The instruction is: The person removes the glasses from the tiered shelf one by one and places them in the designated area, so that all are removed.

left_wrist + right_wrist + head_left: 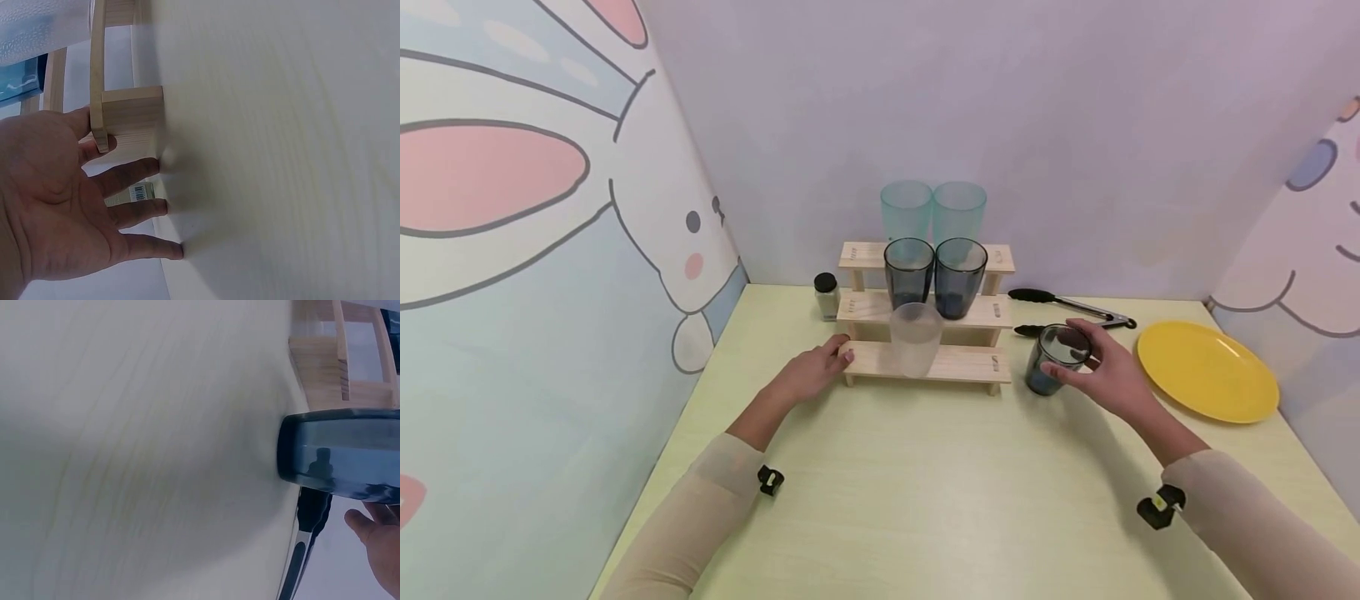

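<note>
My left hand [811, 371] pinches the left end of the lowest board of a three-step wooden rack [865, 357] between thumb and index finger. In the left wrist view, the other fingertips of this hand [62, 194] touch the table below the board [97, 69]. Right of the rack, my right hand [1108, 367] grips a dark glass [1043, 379], thumb in front and fingers at its far right side. At the right wrist view's edge, the hand [382, 544] is beside the upright glass [337, 450]; its thumb is hidden there.
The rack bears a clear cup [916, 342], two dark glasses [908, 275] [959, 279] and two teal cups [906, 210] [958, 210]. A black-lidded jar [827, 300] stands left of it. Black-tipped tongs [1078, 306] lie behind my right hand, a yellow plate [1206, 371] to the right.
</note>
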A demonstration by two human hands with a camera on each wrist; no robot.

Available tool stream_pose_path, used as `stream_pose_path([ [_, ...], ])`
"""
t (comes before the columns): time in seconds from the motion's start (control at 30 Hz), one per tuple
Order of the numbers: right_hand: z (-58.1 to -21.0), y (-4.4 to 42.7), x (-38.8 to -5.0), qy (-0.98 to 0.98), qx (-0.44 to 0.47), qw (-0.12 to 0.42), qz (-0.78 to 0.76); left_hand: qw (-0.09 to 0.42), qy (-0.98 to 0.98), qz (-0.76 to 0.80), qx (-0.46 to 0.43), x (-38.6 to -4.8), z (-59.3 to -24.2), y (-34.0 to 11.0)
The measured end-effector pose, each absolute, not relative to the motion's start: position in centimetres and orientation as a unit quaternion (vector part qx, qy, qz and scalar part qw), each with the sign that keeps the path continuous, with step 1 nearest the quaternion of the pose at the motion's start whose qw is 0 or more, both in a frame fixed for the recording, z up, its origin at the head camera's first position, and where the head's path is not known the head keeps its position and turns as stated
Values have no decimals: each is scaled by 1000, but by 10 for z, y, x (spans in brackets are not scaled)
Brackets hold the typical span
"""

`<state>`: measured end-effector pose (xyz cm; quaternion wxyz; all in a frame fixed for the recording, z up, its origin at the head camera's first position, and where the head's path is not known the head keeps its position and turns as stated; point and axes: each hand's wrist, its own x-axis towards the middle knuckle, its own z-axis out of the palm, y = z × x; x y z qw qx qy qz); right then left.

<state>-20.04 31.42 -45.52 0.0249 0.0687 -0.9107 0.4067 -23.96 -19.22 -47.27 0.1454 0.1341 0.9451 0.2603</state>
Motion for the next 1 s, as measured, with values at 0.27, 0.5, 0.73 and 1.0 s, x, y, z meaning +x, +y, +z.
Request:
stream_pose_path([
  [0.27,-428,299,-202,-914,109,66,386,142,945,260,140,-240,-475,-193],
  [0.5,-404,272,-203,-920,136,95,354,142,945,264,134,-240,-475,-192],
  [0.73,-405,232,-208,-900,180,110,381,142,945,262,132,-241,-475,-192],
  [1.0,-417,194,-209,-874,206,72,433,135,943,269,144,-274,-528,-210],
])
